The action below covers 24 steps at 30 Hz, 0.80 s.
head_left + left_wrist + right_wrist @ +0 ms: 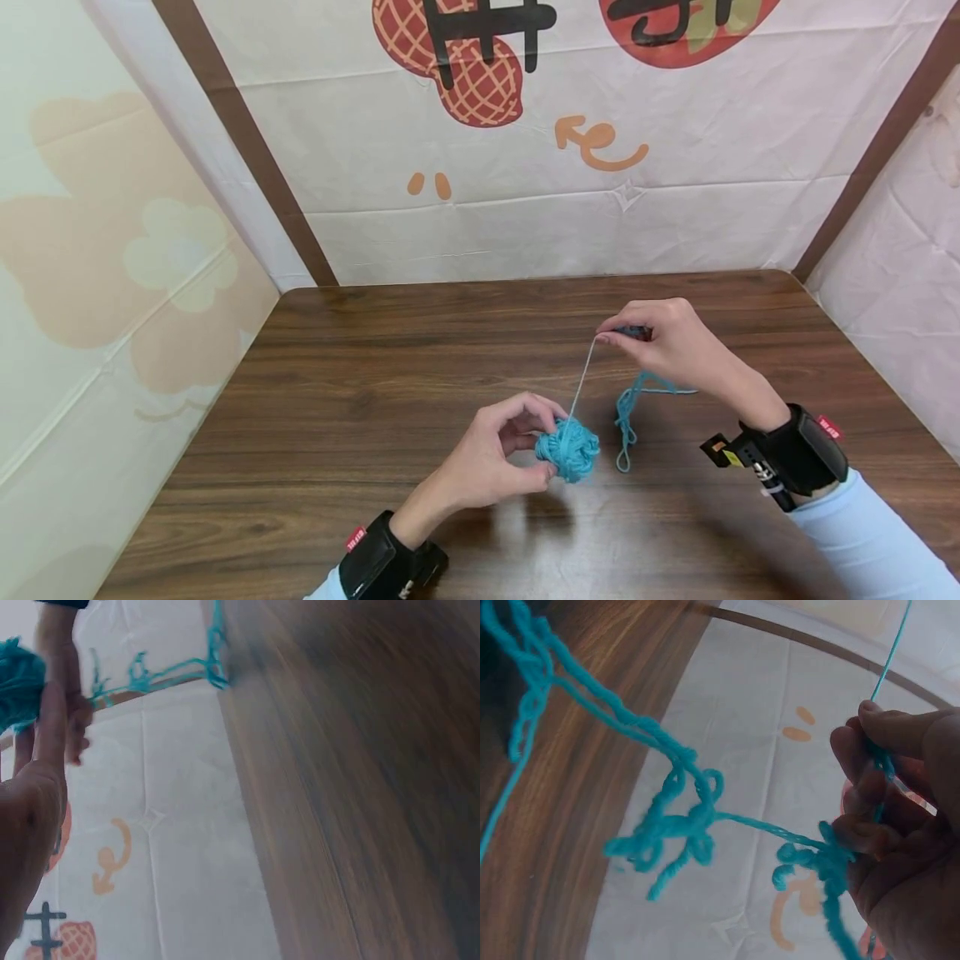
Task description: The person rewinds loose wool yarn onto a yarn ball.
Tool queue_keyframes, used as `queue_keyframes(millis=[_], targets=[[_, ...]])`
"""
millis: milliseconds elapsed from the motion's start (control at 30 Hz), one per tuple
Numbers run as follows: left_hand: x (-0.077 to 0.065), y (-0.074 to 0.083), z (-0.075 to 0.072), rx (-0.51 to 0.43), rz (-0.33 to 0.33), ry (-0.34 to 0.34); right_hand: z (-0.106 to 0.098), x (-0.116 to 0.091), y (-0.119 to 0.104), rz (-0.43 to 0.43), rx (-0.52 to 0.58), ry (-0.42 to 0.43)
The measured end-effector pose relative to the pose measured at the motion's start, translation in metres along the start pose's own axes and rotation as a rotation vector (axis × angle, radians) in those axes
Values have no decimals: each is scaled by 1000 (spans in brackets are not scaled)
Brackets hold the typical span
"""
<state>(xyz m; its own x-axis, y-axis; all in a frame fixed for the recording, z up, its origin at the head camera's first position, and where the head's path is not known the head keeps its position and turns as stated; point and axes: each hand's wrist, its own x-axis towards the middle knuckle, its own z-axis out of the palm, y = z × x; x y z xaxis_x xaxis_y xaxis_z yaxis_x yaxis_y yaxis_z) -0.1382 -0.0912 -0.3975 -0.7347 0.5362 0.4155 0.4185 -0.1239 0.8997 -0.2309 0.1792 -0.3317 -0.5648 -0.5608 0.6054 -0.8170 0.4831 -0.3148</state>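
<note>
A small ball of turquoise yarn (567, 450) is held above the table between the thumb and fingers of my left hand (498, 454). From the ball a taut strand (583, 379) runs up and right to my right hand (663, 342), which pinches it between thumb and forefinger. More turquoise yarn is bunched inside the right hand's curled fingers (900, 735). Below that hand hangs a loose, tangled length of yarn (626, 417), with loops and knots (682, 825) plain in the right wrist view. At the left wrist view's edge, the ball (19, 682) is partly cut off.
The brown wood-grain table (360, 400) lies under both hands. Behind it hangs a pale printed cloth (495, 233), with further cloth walls at left (112, 375) and right (892, 275). Black camera straps (802, 450) sit on both wrists.
</note>
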Motion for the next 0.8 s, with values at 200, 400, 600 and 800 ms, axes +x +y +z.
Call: queue_keyframes(millis=[200, 400, 600, 800], targets=[[5, 2, -4, -267, 47, 214, 7, -8, 9, 17, 30, -123], [10, 8, -6, -373, -77, 518, 21, -14, -5, 10, 34, -301], [16, 5, -5, -288, -84, 709, 33, -17, -36, -23, 8, -406], [19, 1, -4, -116, -34, 758, 34, -18, -60, -104, -6, -369]])
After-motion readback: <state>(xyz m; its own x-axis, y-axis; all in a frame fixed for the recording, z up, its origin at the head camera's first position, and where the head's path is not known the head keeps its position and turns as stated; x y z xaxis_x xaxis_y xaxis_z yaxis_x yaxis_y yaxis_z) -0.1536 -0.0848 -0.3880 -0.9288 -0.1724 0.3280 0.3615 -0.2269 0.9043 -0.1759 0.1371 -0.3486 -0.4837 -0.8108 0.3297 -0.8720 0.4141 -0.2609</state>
